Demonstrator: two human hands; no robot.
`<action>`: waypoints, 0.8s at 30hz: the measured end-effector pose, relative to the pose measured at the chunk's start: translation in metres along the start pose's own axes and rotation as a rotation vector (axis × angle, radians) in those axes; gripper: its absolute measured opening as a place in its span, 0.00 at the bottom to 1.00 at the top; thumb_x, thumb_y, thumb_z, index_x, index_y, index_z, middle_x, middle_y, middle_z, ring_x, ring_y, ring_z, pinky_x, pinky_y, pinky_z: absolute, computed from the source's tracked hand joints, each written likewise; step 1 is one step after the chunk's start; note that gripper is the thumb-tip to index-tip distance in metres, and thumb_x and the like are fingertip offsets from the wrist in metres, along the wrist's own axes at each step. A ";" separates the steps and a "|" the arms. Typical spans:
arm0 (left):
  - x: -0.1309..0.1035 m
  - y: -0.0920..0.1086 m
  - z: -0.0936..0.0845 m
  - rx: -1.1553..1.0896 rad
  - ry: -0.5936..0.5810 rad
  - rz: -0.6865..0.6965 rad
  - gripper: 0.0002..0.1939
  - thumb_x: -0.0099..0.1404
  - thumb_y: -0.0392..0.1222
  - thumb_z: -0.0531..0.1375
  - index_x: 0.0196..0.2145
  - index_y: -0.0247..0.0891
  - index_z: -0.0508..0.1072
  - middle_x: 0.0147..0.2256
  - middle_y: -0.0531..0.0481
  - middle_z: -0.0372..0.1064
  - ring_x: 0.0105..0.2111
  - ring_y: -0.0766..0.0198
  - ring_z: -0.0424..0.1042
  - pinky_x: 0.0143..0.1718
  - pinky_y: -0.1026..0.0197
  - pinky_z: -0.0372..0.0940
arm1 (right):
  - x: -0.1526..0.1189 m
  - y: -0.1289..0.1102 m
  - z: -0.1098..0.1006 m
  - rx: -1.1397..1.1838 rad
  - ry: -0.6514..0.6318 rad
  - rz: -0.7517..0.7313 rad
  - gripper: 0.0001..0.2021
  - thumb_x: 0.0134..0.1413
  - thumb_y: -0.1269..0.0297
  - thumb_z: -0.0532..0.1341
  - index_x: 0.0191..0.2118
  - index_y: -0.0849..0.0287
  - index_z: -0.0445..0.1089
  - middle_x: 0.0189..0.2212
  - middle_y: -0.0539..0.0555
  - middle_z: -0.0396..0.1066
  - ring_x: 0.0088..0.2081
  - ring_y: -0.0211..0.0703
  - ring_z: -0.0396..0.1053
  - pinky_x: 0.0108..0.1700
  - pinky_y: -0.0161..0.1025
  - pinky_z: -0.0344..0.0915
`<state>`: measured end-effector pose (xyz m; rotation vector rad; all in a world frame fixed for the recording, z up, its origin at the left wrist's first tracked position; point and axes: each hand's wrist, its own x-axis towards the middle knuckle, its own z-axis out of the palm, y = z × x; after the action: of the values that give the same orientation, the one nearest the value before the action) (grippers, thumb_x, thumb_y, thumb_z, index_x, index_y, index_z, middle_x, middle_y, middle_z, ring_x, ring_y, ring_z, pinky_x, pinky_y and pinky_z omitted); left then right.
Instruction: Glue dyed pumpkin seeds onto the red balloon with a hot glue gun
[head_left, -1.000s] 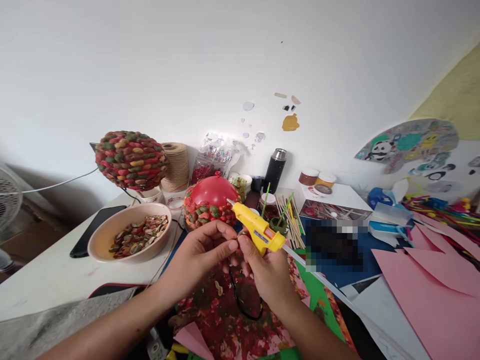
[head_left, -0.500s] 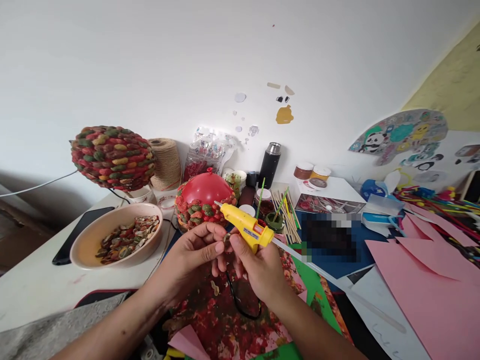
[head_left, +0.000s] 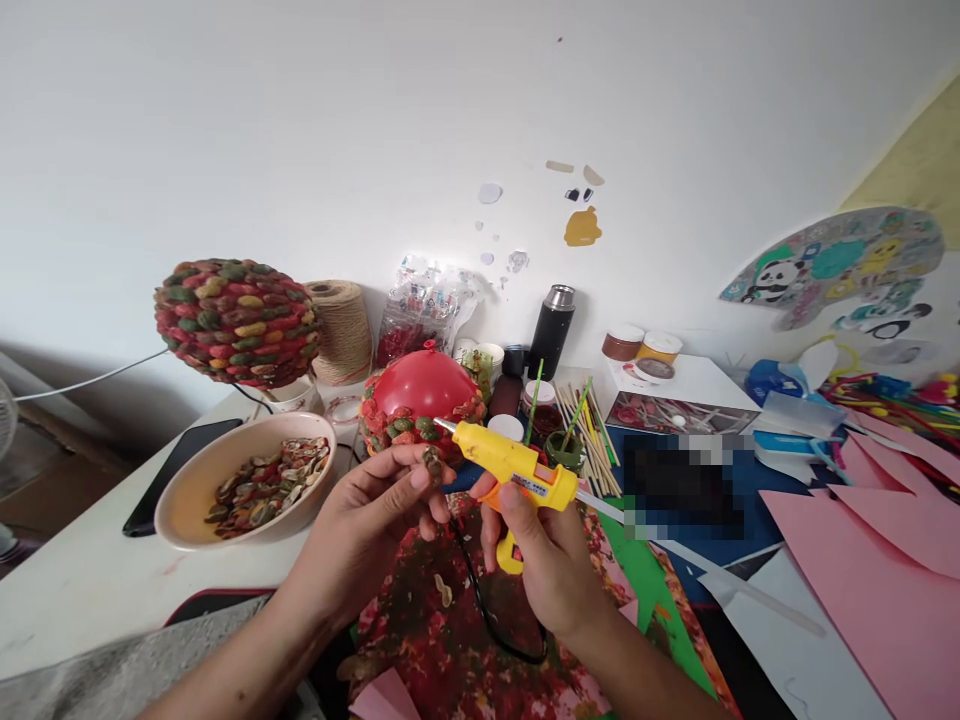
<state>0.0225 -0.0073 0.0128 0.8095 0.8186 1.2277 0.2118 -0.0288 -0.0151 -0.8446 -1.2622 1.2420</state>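
Note:
Between the thumb and fingers of my left hand (head_left: pixel 379 505) is a small brownish-green peanut shell (head_left: pixel 433 465). My right hand (head_left: pixel 551 550) grips a yellow glue gun (head_left: pixel 514 470), whose metal nozzle points left, just above and right of the shell. A clear glue stick (head_left: pixel 604 507) juts from the gun's back. Behind my hands sits a red balloon (head_left: pixel 420 385) with painted shells around its lower part. At the left stands a bowl (head_left: pixel 184 500) of painted shells. A loose shell (head_left: pixel 443 590) lies on the paint-stained paper (head_left: pixel 420 640) below my hands.
A shell-covered ball (head_left: pixel 236 322) stands at the back left, beside a twine roll (head_left: pixel 341 330). Behind the balloon are a plastic bag (head_left: pixel 427 310) and a black flask (head_left: pixel 553 335). Sticks (head_left: pixel 592 440), a white box (head_left: pixel 682 395) and pink paper (head_left: pixel 847 570) lie rightward.
My hands have moved apart. The right fingers have left the shell and wrapped round the gun's handle, while the left still pinches the shell. The view has shifted slightly.

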 end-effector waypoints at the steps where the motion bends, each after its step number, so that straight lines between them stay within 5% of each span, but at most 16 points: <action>1: 0.001 0.001 0.000 -0.003 0.016 0.032 0.23 0.51 0.52 0.86 0.37 0.38 0.86 0.30 0.48 0.83 0.25 0.65 0.78 0.26 0.66 0.72 | 0.000 0.001 0.000 -0.007 0.007 0.006 0.31 0.73 0.30 0.62 0.37 0.57 0.76 0.21 0.47 0.66 0.21 0.38 0.64 0.26 0.36 0.62; 6: 0.004 0.006 -0.001 -0.005 0.061 0.123 0.23 0.51 0.53 0.86 0.36 0.37 0.85 0.28 0.50 0.82 0.23 0.66 0.77 0.25 0.67 0.73 | 0.000 0.001 0.000 -0.022 0.026 0.027 0.32 0.72 0.29 0.62 0.32 0.56 0.73 0.19 0.47 0.65 0.21 0.39 0.64 0.25 0.36 0.62; 11: 0.006 0.006 -0.002 -0.003 0.040 0.073 0.26 0.49 0.53 0.86 0.37 0.36 0.83 0.33 0.46 0.86 0.22 0.65 0.79 0.25 0.66 0.74 | 0.000 0.001 0.002 0.000 0.010 0.023 0.32 0.70 0.29 0.63 0.35 0.57 0.75 0.19 0.46 0.66 0.20 0.37 0.64 0.25 0.35 0.61; 24: 0.003 0.001 -0.009 0.077 0.006 0.134 0.25 0.57 0.56 0.83 0.41 0.37 0.82 0.24 0.48 0.82 0.22 0.61 0.81 0.27 0.65 0.75 | -0.002 0.003 0.004 -0.054 -0.040 0.054 0.34 0.68 0.26 0.63 0.35 0.57 0.74 0.20 0.45 0.63 0.20 0.36 0.63 0.25 0.35 0.61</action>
<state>0.0144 -0.0033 0.0092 0.9356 0.8311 1.3240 0.2076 -0.0312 -0.0177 -0.9018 -1.3179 1.2780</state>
